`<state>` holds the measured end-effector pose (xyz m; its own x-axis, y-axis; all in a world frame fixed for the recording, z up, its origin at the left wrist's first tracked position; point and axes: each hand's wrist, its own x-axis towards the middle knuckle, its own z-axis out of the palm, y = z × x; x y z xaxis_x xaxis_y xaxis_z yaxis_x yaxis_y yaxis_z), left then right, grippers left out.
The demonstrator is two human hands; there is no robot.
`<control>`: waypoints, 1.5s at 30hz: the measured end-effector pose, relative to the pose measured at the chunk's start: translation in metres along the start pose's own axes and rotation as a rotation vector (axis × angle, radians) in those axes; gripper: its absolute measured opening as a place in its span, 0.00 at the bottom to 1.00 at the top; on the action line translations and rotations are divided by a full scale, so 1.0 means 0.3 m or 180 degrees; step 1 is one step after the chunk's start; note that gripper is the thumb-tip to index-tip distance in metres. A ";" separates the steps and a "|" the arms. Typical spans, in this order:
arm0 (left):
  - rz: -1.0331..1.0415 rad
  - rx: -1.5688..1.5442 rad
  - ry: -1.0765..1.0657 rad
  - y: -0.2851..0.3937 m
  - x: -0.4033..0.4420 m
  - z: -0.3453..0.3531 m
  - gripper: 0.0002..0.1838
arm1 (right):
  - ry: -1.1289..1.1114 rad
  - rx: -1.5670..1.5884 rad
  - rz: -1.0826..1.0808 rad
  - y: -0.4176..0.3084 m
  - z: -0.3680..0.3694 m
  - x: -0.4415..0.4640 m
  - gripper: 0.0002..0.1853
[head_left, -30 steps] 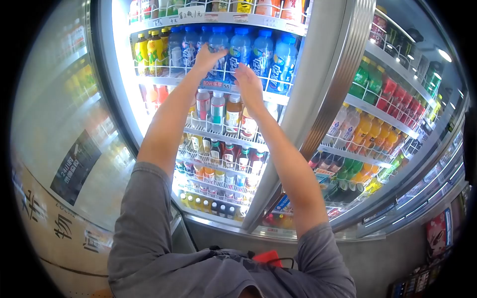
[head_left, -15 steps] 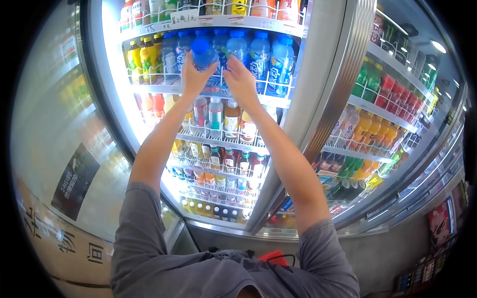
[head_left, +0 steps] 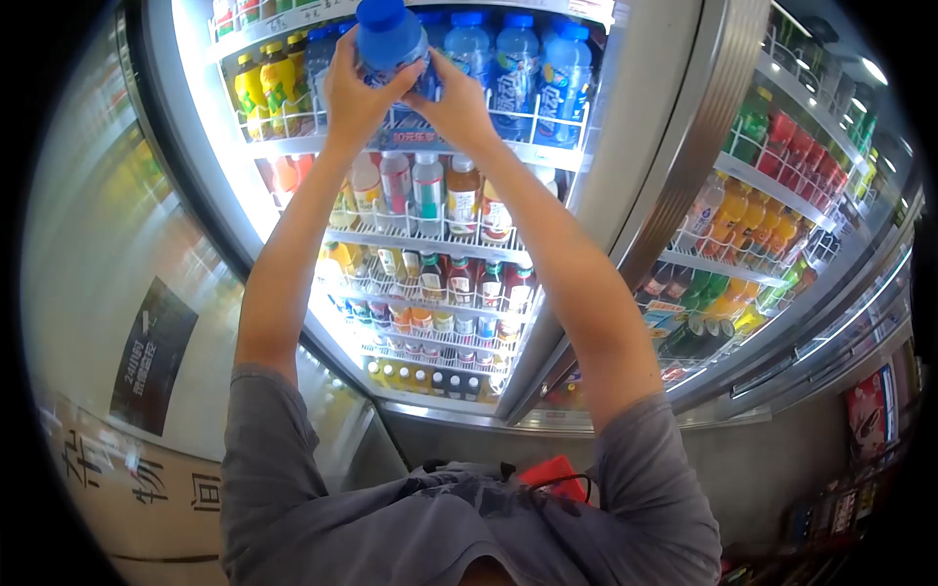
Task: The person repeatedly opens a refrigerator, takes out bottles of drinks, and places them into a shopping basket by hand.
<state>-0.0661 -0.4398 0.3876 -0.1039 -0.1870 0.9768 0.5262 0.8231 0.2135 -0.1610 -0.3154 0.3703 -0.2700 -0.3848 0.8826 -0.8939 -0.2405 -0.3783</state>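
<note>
A blue bottle with a blue cap (head_left: 387, 37) is tilted toward me at the upper shelf of the open drinks fridge. My left hand (head_left: 358, 96) is closed around its left side, thumb across the front. My right hand (head_left: 457, 105) presses against the lower right side of the same bottle, its fingers partly hidden behind it. More blue bottles (head_left: 515, 73) stand in a row behind and to the right. Yellow-capped bottles (head_left: 280, 86) stand on the left of that shelf.
A white wire rail (head_left: 547, 127) runs along the shelf front. Lower shelves hold many drinks, such as a brown tea bottle (head_left: 463, 195). The open glass door (head_left: 156, 244) is at the left, a metal door frame (head_left: 674, 146) at the right. Something red (head_left: 557, 479) lies below.
The blue bottle has come closer to me and appears larger and higher in view. My right hand, apart from it before, now touches it. The shelves have shifted upward in view.
</note>
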 end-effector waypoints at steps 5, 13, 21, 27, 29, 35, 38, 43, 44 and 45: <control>-0.0699 -0.0488 -0.0161 0.093 -0.050 -0.016 0.42 | 0.0109 0.0335 0.0110 -0.061 -0.005 -0.077 0.42; -0.0880 -0.1739 -0.0744 0.239 -0.162 -0.015 0.44 | 0.0040 0.0906 0.0782 -0.210 -0.211 -0.284 0.38; -0.1440 -0.2674 -0.1657 0.242 -0.468 0.077 0.46 | 0.0138 0.0623 0.1122 -0.428 -0.442 -0.599 0.45; -0.1739 -0.3162 -0.2405 0.588 -0.603 0.227 0.39 | 0.0664 0.0606 0.1346 -0.594 -0.628 -0.847 0.44; -0.1868 -0.3415 -0.2547 0.702 -0.655 0.285 0.36 | 0.0671 0.0263 0.1537 -0.684 -0.711 -0.923 0.43; -0.1969 -0.4063 -0.2744 1.065 -0.892 0.437 0.35 | 0.1700 0.0173 0.1842 -0.873 -0.871 -1.272 0.45; -0.2208 -0.4308 -0.3125 1.263 -1.045 0.471 0.35 | 0.2162 -0.0258 0.2073 -0.995 -0.926 -1.480 0.45; -0.2690 -0.4712 -0.3592 1.527 -1.349 0.507 0.32 | 0.2166 -0.1843 0.2494 -1.201 -1.006 -1.817 0.40; -0.2794 -0.4787 -0.3694 1.567 -1.402 0.510 0.32 | 0.2147 -0.1882 0.2751 -1.249 -1.013 -1.855 0.40; -0.2905 -0.4831 -0.3802 1.598 -1.454 0.510 0.32 | 0.2133 -0.1886 0.3013 -1.283 -1.017 -1.893 0.40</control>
<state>0.1021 0.1184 0.0659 -0.6857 0.6635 0.2994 0.0667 -0.3522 0.9335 0.2274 0.2676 0.0997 -0.8499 0.3708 0.3744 -0.2339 0.3711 -0.8986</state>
